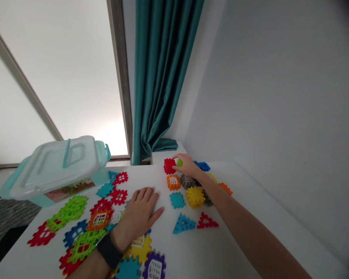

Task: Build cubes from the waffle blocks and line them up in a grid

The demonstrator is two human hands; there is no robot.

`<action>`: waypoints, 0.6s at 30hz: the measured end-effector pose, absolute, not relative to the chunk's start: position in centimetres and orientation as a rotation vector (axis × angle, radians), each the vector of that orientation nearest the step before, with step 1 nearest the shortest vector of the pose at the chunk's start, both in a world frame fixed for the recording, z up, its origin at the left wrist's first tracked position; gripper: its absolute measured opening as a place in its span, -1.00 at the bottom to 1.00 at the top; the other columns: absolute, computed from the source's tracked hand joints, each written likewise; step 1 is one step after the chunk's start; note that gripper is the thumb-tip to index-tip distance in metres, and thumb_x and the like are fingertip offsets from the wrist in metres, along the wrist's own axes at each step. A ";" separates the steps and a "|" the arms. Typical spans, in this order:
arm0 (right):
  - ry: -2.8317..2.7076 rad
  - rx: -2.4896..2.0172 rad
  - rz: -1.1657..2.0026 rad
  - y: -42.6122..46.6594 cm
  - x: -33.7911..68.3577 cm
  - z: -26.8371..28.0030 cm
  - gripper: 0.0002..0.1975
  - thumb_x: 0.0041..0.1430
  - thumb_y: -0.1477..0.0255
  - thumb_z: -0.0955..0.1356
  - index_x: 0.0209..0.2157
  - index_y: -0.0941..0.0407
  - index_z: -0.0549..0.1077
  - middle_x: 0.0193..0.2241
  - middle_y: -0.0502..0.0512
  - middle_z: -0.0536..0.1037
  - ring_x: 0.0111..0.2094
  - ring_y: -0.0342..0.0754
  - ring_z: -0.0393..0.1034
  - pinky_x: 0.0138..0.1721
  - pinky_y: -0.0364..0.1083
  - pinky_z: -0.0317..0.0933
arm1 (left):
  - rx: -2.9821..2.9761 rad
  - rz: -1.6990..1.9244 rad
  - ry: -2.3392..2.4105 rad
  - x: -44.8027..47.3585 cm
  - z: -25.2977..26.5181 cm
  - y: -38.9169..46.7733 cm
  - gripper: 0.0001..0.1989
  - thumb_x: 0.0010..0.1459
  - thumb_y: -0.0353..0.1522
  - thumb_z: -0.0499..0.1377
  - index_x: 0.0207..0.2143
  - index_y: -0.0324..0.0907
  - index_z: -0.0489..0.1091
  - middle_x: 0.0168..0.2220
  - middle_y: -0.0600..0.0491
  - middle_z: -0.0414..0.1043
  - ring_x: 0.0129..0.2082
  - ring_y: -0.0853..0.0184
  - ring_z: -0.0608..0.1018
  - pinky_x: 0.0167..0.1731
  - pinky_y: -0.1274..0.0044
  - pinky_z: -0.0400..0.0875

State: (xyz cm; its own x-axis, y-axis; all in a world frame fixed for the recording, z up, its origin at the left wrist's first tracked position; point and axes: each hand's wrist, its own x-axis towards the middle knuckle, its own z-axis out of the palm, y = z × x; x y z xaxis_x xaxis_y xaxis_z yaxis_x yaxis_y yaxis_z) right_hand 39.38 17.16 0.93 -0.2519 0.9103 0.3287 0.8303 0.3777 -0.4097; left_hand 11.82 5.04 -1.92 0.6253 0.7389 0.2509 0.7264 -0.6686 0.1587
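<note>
While left hand (141,209) lay unclenched left of orange block (173,182), nearer right hand (188,166) curved beyond it, fingertips at right edge of red block (169,166); grasp, could not tell.

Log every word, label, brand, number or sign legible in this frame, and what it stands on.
No text is readable here.
Printed label on the lidded box: any lettering too small and blurred.
Dark wristband: no digits made out.
Toothed pieces: no lettering made out.
</note>
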 end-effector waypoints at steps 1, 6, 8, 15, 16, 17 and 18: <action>-2.131 -1.494 0.202 17.1 39.4 1.0 -0.65 0.04 0.44 0.45 -0.08 0.04 0.51 -0.01 0.14 0.55 0.07 0.19 0.35 0.14 0.22 0.15 | 2.795 0.460 1.260 11.8 -1.9 5.0 -0.61 0.37 -0.11 0.01 0.08 -0.11 0.35 0.15 -0.12 0.36 0.15 0.02 0.37 0.09 0.16 0.27; -2.144 -1.473 0.179 16.4 39.5 1.5 -0.61 0.05 0.44 0.45 -0.03 0.05 0.50 0.01 0.15 0.55 0.08 0.18 0.35 0.15 0.20 0.16 | 2.794 0.439 1.272 11.8 -1.9 5.0 -0.62 0.37 -0.11 0.01 0.07 -0.11 0.36 0.16 -0.11 0.37 0.15 0.02 0.37 0.09 0.16 0.27; -2.151 -1.463 0.168 15.8 39.3 1.7 -0.62 0.05 0.43 0.45 -0.04 0.05 0.51 0.01 0.16 0.55 0.08 0.17 0.35 0.15 0.20 0.16 | 2.796 0.445 1.275 11.8 -2.0 5.1 -0.62 0.37 -0.11 0.01 0.08 -0.11 0.35 0.15 -0.11 0.37 0.15 0.03 0.37 0.09 0.16 0.27; -2.168 -1.418 0.141 12.3 38.0 2.7 -0.64 0.09 0.41 0.43 -0.03 0.05 0.50 0.01 0.16 0.55 0.08 0.16 0.35 0.17 0.18 0.14 | 2.825 0.468 1.262 11.7 -2.1 5.1 -0.61 0.37 -0.10 0.01 0.08 -0.10 0.34 0.14 -0.12 0.36 0.12 0.05 0.38 0.08 0.19 0.28; -2.173 -1.409 0.140 11.7 37.8 2.9 -0.64 0.10 0.40 0.43 -0.03 0.05 0.51 0.01 0.16 0.55 0.08 0.15 0.35 0.17 0.17 0.13 | 2.826 0.461 1.253 11.7 -1.9 5.1 -0.61 0.37 -0.10 0.00 0.08 -0.11 0.34 0.14 -0.12 0.36 0.12 0.05 0.38 0.08 0.20 0.28; -2.178 -1.400 0.137 11.0 37.5 3.1 -0.65 0.10 0.40 0.43 -0.03 0.05 0.51 0.01 0.16 0.55 0.08 0.15 0.35 0.18 0.16 0.13 | 2.825 0.451 1.242 11.6 -1.7 5.1 -0.61 0.37 -0.10 0.00 0.08 -0.11 0.34 0.14 -0.12 0.36 0.12 0.06 0.39 0.07 0.20 0.29; -2.183 -1.392 0.132 10.4 37.3 3.2 -0.66 0.12 0.40 0.42 -0.03 0.05 0.51 0.01 0.16 0.55 0.08 0.14 0.35 0.19 0.16 0.12 | 2.822 0.440 1.229 11.6 -1.5 5.1 -0.61 0.37 -0.11 0.00 0.08 -0.12 0.34 0.14 -0.13 0.36 0.11 0.06 0.39 0.06 0.21 0.30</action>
State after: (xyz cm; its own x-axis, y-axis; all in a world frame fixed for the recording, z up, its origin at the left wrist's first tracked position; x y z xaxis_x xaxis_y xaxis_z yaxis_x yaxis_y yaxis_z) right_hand 37.26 10.40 3.17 -0.3187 0.8646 0.3886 0.8112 0.4608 -0.3600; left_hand 11.55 5.15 -1.47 0.6475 0.7220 0.2437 0.7128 -0.6870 0.1414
